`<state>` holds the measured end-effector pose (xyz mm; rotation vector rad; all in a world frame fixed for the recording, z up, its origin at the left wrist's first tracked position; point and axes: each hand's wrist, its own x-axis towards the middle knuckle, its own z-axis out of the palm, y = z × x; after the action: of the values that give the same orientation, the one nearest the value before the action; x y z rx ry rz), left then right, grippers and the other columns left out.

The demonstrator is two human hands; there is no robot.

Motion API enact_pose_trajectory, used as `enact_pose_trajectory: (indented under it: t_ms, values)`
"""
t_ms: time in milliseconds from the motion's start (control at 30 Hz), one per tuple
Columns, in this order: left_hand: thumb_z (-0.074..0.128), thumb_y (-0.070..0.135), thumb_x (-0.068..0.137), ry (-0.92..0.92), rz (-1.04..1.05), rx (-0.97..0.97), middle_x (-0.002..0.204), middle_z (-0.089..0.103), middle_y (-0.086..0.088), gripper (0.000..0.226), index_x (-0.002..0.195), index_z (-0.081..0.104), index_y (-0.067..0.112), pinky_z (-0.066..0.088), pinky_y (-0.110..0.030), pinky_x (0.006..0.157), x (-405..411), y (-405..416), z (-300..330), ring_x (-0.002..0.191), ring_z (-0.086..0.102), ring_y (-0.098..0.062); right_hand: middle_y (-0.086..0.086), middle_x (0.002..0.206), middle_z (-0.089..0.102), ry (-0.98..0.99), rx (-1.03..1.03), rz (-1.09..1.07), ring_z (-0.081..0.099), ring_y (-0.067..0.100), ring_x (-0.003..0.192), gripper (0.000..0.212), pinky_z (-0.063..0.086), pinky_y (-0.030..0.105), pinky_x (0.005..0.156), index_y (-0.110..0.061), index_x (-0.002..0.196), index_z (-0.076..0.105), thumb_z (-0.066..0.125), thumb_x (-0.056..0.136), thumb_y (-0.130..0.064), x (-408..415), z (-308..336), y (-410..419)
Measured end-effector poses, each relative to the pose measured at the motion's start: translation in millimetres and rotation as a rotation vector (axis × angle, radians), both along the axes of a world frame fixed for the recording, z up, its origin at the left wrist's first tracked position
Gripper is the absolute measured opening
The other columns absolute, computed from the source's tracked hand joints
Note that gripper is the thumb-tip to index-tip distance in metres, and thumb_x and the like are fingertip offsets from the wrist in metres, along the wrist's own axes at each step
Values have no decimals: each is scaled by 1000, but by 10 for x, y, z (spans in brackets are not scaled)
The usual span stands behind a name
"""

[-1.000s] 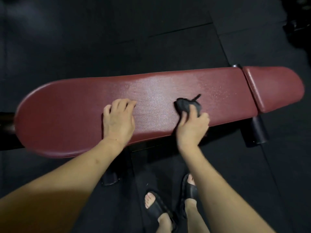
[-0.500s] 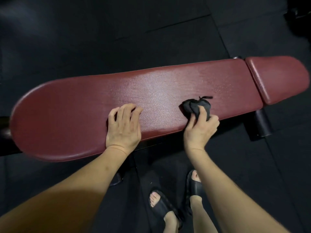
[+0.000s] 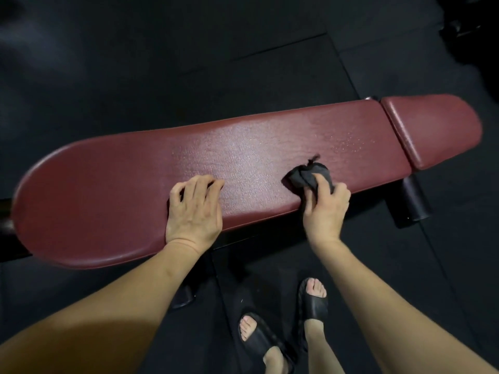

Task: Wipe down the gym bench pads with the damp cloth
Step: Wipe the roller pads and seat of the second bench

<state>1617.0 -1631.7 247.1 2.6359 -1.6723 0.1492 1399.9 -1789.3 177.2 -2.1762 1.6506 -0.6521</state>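
The right hand [image 3: 325,209] grips a bunched dark cloth [image 3: 310,175], fingers curled round it, pressing it onto the long red pad [image 3: 108,184] near the pad's near edge, toward its right end. The left hand [image 3: 193,209] rests on the same pad by the near edge, fingers bent with tips on the surface, holding nothing. A shorter red pad [image 3: 432,128] adjoins the long pad's right end. Two feet in black sandals [image 3: 313,303] stand on the dark floor [image 3: 189,63].

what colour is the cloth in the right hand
Black, or a very dark grey: the cloth, seen in the head view.
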Motion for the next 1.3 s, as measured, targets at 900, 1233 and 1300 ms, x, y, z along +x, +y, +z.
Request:
enact_pose_trajectory:
  t_ms: [900, 1233, 1300]
  values:
    - [61, 14, 87, 129, 68, 17, 123, 56, 0, 36, 123, 65, 19, 36, -42, 100, -689, -575, 11, 120, 51, -25, 10, 95, 50, -35, -52, 677, 45, 28, 80, 31, 42, 44, 64, -14, 126, 66, 62, 97, -26, -205, 76, -365]
    - [50, 20, 94, 190, 149, 17, 130, 54, -1, 37, 128, 61, 16, 34, -43, 110, -967, -1787, -179, 127, 45, -23, 12, 118, 53, -101, 74, 599, 53, 31, 96, 31, 49, 45, 80, -18, 125, 67, 67, 96, -27, -800, -81, -1133]
    - [45, 24, 97, 182, 156, 23, 133, 53, 0, 37, 130, 60, 16, 32, -43, 112, -871, -2001, -244, 131, 44, -22, 6, 128, 48, -197, 186, 466, 52, 24, 108, 29, 51, 45, 93, -21, 124, 66, 69, 95, -24, -882, -75, -1229]
